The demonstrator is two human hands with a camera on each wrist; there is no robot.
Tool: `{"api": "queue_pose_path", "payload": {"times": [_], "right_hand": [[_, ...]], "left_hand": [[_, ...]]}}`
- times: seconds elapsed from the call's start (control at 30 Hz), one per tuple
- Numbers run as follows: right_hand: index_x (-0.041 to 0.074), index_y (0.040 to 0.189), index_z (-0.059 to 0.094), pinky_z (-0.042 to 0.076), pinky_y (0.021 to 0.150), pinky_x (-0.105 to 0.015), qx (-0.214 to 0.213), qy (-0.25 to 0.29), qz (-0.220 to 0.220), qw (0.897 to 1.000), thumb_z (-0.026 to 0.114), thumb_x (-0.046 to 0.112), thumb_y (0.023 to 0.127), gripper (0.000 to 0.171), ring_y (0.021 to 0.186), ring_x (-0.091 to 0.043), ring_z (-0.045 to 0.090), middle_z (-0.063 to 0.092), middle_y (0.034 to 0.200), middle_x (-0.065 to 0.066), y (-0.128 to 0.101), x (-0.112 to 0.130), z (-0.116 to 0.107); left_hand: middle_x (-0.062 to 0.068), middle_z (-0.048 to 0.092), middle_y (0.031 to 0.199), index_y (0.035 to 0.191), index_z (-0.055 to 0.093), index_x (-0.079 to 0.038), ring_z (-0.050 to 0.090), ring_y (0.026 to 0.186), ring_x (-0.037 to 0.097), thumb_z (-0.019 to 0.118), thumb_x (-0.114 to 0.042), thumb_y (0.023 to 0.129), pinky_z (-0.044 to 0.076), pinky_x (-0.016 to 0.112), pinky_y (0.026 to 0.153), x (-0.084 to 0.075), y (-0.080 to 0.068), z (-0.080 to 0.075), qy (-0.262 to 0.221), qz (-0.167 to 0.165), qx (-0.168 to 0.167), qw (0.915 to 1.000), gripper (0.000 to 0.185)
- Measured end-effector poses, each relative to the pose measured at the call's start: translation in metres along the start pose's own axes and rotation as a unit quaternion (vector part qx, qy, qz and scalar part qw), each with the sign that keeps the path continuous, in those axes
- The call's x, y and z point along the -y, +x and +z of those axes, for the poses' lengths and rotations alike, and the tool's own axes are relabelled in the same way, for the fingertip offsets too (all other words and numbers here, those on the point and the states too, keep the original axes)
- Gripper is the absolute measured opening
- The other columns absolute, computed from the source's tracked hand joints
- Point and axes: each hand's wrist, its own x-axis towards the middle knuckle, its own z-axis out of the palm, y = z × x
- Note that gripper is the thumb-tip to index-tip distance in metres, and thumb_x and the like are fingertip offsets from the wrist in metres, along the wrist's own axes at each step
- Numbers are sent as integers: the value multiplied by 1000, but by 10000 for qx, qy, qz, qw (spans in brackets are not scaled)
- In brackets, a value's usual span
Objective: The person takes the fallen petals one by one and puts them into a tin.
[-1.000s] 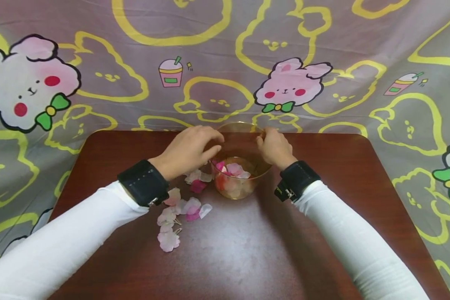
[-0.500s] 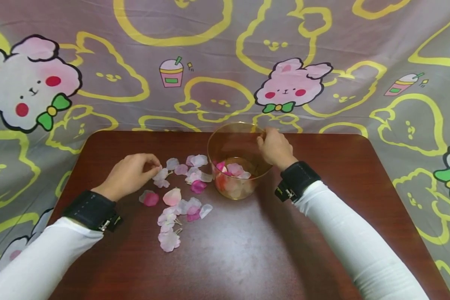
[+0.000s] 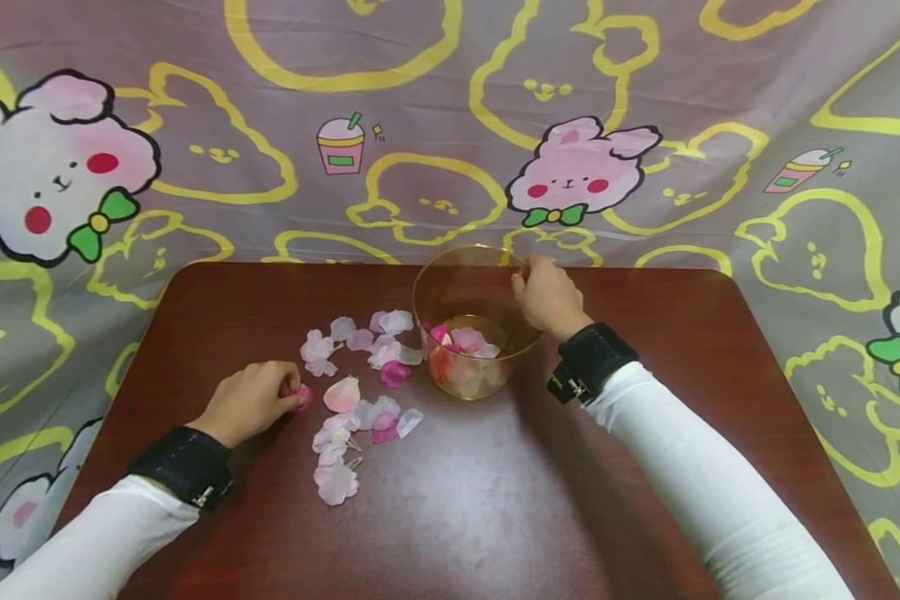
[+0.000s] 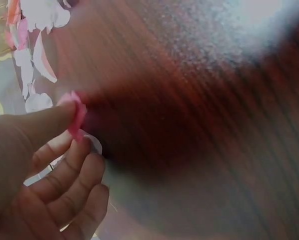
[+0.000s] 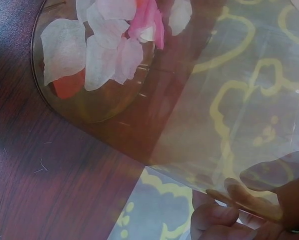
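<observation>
A clear amber cup [image 3: 471,333] stands at the back middle of the dark red table [image 3: 495,500], with pink, white and red petals [image 5: 104,45] in its bottom. My right hand [image 3: 546,296] grips the cup's right rim, fingers over the edge [image 5: 249,197]. My left hand [image 3: 251,400] rests low on the table at the left and pinches a deep pink petal [image 4: 75,114] between thumb and fingers [image 4: 64,165]. Several loose pink and white petals [image 3: 360,375] lie scattered between that hand and the cup.
A grey cloth [image 3: 450,125] printed with yellow outlines and pink rabbits hangs behind and around the table. The table's rounded back corners sit at left and right. More petals [image 3: 337,479] lie toward the front left of the scatter.
My left hand drew back from the cup's mouth to the left, then came down and nearer, onto the deep pink petal. The right hand and the cup stayed where they were.
</observation>
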Motion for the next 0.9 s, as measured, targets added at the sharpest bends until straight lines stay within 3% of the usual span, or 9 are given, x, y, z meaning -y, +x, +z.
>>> {"api": "queue_pose_path", "payload": {"times": [0.23,0.4,0.53,0.67,0.77,0.9], "right_hand": [[10,100,55,39,67,-40,17,27,-26,10000,47,31,105,23,84,-29,58,55,86,-7,1,2,1],[10,101,55,39,68,-41,29,38,-24,10000,47,31,105,23,84,-29,58,55,86,-7,1,3,0],[10,101,55,40,69,-42,42,21,-7,10000,47,31,105,23,84,-29,58,55,86,-7,0,2,0],[10,102,55,41,69,-42,42,18,-19,10000,47,31,105,23,85,-29,58,55,87,-8,-1,0,0],[9,102,55,41,69,-42,23,34,-26,10000,47,31,104,23,85,-29,59,55,87,-8,-1,-1,0],[9,101,55,40,68,-41,10,56,-53,10000,48,30,104,23,84,-29,59,55,85,-8,-2,0,-1]], "left_hand": [[4,65,75,95,74,-4,52,65,18,73,-16,91,41,32,57,0,-1,-12,132,90,-187,9997,13],[10,71,85,97,74,-5,55,67,20,72,-19,93,40,34,55,-16,6,-44,182,299,-746,9966,15],[11,69,87,100,73,-4,53,68,22,69,-21,95,38,33,54,-48,16,-75,176,586,-1259,9902,18],[10,70,89,101,73,-6,56,69,22,68,-23,97,40,34,56,-91,28,-96,63,904,-1536,9840,19],[10,73,97,105,73,-7,61,76,25,66,-23,98,49,39,63,-125,39,-103,-130,1155,-1564,9808,19],[9,73,101,108,73,-8,64,86,25,66,-24,98,54,42,74,-162,49,-98,-101,1660,-1348,9768,20]]}}
